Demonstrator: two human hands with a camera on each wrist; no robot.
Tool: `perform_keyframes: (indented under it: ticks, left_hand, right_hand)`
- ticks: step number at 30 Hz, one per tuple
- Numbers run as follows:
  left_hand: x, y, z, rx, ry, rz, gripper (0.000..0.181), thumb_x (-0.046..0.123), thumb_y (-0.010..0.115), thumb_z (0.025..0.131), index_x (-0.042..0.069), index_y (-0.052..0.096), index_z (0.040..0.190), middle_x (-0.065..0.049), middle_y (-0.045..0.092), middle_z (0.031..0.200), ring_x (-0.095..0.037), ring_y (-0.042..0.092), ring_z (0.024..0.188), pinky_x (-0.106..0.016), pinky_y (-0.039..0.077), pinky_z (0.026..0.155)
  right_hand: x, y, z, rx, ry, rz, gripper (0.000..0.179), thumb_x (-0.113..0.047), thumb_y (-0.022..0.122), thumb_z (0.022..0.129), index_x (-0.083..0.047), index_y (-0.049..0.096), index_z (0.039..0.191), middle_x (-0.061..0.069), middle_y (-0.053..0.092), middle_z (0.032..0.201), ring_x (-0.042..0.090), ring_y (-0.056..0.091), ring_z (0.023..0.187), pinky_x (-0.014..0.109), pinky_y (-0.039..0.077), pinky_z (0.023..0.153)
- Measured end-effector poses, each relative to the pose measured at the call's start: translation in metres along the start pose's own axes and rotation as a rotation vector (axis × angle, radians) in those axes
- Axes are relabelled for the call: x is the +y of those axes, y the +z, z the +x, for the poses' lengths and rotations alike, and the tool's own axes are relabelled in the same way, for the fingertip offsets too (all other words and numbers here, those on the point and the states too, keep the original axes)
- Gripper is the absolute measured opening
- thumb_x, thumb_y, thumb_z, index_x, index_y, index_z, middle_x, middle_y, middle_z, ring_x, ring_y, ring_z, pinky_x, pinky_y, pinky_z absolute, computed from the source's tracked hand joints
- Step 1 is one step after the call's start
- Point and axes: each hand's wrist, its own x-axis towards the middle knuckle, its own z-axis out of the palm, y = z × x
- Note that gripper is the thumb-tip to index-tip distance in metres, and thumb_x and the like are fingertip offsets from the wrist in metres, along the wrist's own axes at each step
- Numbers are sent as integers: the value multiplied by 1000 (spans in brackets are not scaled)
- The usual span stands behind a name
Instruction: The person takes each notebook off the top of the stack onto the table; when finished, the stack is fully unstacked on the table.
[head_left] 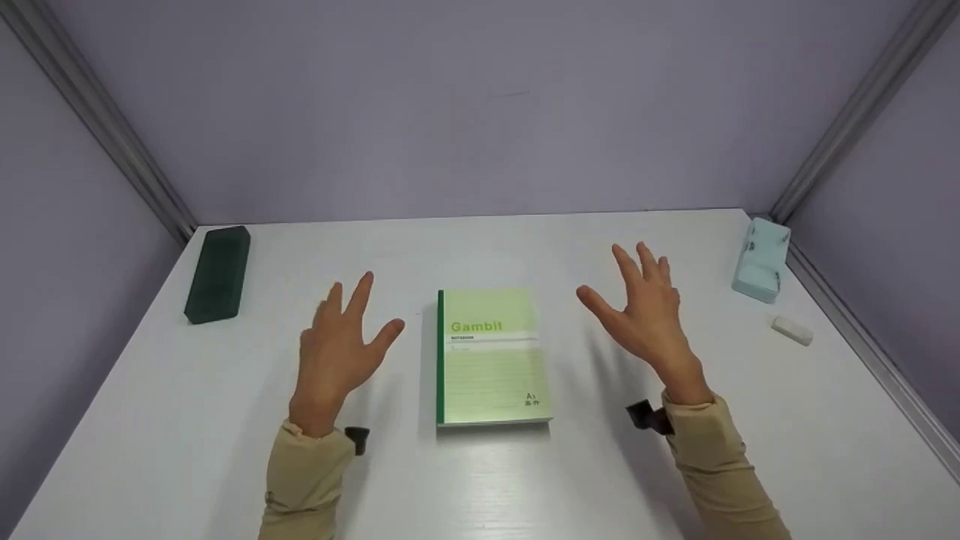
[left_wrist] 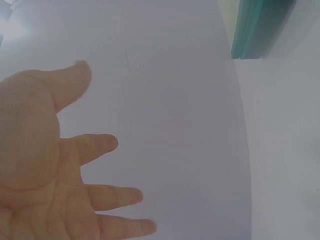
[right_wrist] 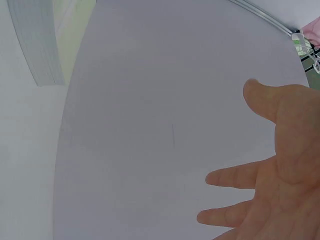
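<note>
A light green notebook (head_left: 491,375) with a dark green spine and the word Gambit on its cover lies on the white table between my hands. My left hand (head_left: 335,352) hovers to the left of it, fingers spread, holding nothing. On the other side my right hand (head_left: 645,319) is raised above the table, also spread and touching nothing. The left wrist view shows the notebook's green spine (left_wrist: 247,30) apart from the fingers. In the right wrist view the page edges (right_wrist: 37,45) appear at the upper left, away from the hand.
At the back left of the table (head_left: 150,420) lies a dark green oblong case (head_left: 218,274). A pale blue block-shaped thing (head_left: 762,259) sits at the back right corner, with a small white eraser-like piece (head_left: 791,330) nearby. Grey-purple panels (head_left: 480,112) enclose the back and sides.
</note>
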Motion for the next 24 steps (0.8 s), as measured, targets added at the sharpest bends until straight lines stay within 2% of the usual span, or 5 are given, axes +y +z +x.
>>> perform_keyframes:
  ticks: [4, 8, 12, 17, 24]
  left_hand:
    - [4, 18, 7, 0, 24, -212, 60, 31, 63, 93, 0, 44, 141, -27, 52, 133, -40, 54, 117, -52, 45, 92]
    - [12, 43, 17, -101, -26, -302, 55, 32, 63, 92, -4, 53, 132, -23, 62, 118, -34, 62, 104, -45, 51, 83]
    - [17, 63, 21, -240, -86, -287, 57, 32, 64, 91, -7, 53, 130, -20, 63, 114, -25, 64, 90, -40, 51, 79]
    - [19, 76, 20, -331, -118, -337, 56, 26, 68, 87, -9, 53, 128, -16, 64, 102, -18, 62, 71, -32, 51, 65]
    - [20, 71, 17, -419, -153, -379, 64, 16, 75, 79, -10, 49, 132, -17, 63, 105, -20, 64, 73, -32, 54, 64]
  right_hand:
    - [5, 13, 4, -28, 5, 110, 68, -34, 64, 91, 2, 38, 143, 27, 33, 146, 46, 37, 130, 58, 33, 102]
    - [12, 32, 7, -159, 85, 197, 62, -36, 63, 92, -1, 44, 140, 23, 48, 137, 40, 56, 111, 48, 48, 88]
    - [22, 53, 8, -319, 214, 338, 62, -36, 62, 93, 1, 44, 140, 24, 51, 133, 35, 61, 105, 41, 52, 84]
    - [30, 70, 5, -459, 316, 523, 56, -23, 57, 97, 9, 39, 140, 27, 49, 133, 33, 61, 104, 37, 53, 84]
    - [28, 81, 1, -559, 299, 692, 44, -7, 49, 98, 7, 43, 139, 23, 51, 134, 30, 56, 115, 41, 51, 88]
